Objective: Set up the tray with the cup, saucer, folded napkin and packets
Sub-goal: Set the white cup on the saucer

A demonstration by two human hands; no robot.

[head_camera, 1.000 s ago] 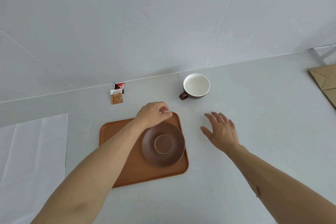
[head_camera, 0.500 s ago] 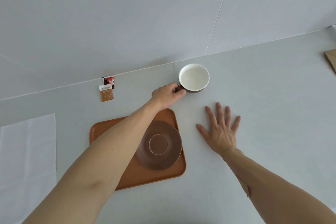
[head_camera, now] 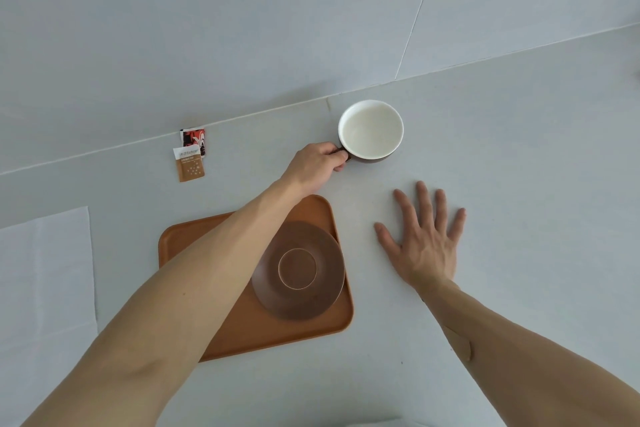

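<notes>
A brown cup [head_camera: 371,130] with a white inside stands on the table near the wall. My left hand [head_camera: 317,168] is closed on its handle, the forearm crossing over the tray. The orange-brown tray [head_camera: 249,329] lies in front of me, and a brown saucer [head_camera: 298,269] rests on its right half. My right hand [head_camera: 424,241] lies flat on the table to the right of the tray, fingers spread, holding nothing. Two small packets [head_camera: 190,154], one brown and one red-black, lie by the wall to the left. A white unfolded napkin [head_camera: 43,274] lies at the far left.
The table meets a pale wall just behind the cup and the packets. A white edge of something shows at the bottom of the view [head_camera: 377,423].
My left hand left the saucer's far rim, reached to the cup and closed on its handle. My right hand flattened on the table with fingers spread.
</notes>
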